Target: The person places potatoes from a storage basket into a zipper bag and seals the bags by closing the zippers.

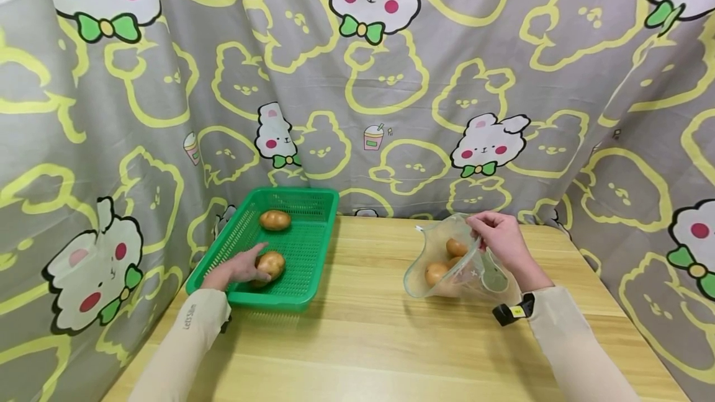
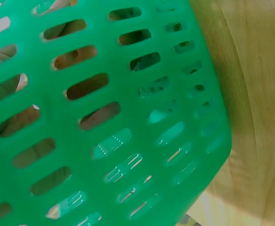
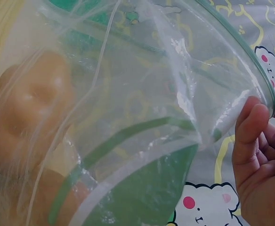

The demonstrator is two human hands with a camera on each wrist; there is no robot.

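Observation:
In the head view my left hand (image 1: 244,265) reaches into a green plastic basket (image 1: 326,247) and holds a brown potato (image 1: 272,263), fingers and thumb around its sides. Another potato (image 1: 275,220) lies farther back in the same basket. My right hand (image 1: 501,239) pinches the upper edge of a clear zip bag (image 1: 427,253) with green trim. Several potatoes sit low in the bag; one potato (image 3: 36,101) shows through the plastic in the right wrist view. From the left wrist, the slotted basket wall (image 2: 100,136) hides most of the hand.
Both the basket, at left, and the bag, at right, rest on a light wooden table (image 1: 363,327). A grey curtain (image 1: 329,92) with cartoon animals hangs behind and on both sides. A black band (image 1: 511,312) is on my right wrist.

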